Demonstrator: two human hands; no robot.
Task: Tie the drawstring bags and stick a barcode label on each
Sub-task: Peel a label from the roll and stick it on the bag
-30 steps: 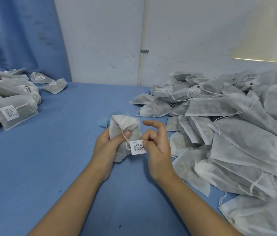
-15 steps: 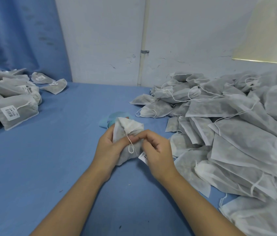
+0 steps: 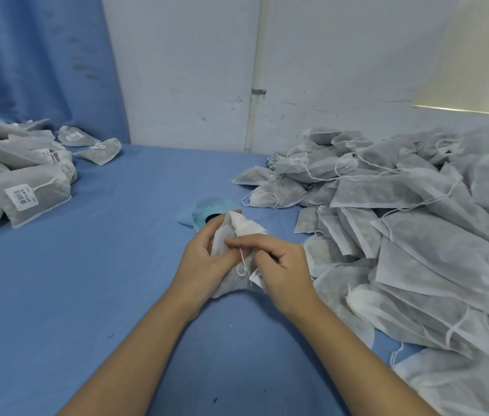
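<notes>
A small white drawstring bag (image 3: pixel 244 228) stands upright at the middle of the blue table. My left hand (image 3: pixel 204 262) grips it from the left side. My right hand (image 3: pixel 279 265) lies across the bag's front with curled fingers and pinches the white drawstring (image 3: pixel 241 262), which loops down between my hands. A white barcode label (image 3: pixel 257 276) peeks out under my right hand, mostly hidden. Behind the bag lies a pale blue label roll (image 3: pixel 211 208).
A large heap of unlabelled grey-white bags (image 3: pixel 417 229) fills the right side of the table. A pile of labelled bags (image 3: pixel 24 190) lies at the left edge. The white wall and a blue curtain (image 3: pixel 36 61) close the back.
My right hand has moved from beside the bag, where it held up the label, onto the bag's front and taken the drawstring. The label now sits hidden under that hand.
</notes>
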